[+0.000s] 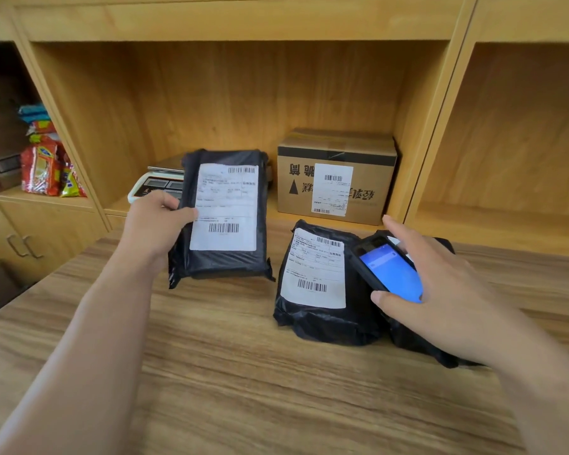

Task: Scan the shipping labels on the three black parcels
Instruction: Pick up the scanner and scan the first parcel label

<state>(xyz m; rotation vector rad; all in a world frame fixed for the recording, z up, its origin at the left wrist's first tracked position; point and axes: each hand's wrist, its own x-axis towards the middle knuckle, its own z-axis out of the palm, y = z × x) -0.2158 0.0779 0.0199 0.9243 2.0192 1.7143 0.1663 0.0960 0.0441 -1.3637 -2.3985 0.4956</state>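
Left hand (pixel 158 221) closed on one black parcel (pixel 224 215) tilted up at the far left of the surface (pixel 211 372), right hand (pixel 440 284) clasping a lit scanner (pixel 388 270) over two flat parcels (pixel 319 284), scans apparently unfinished.

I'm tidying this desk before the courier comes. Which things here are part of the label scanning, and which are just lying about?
Part of the job:
- black parcel held in left hand
- middle black parcel
- third black parcel, mostly hidden
- handheld scanner in right hand

Lying about:
- cardboard box
- weighing scale
- snack packets
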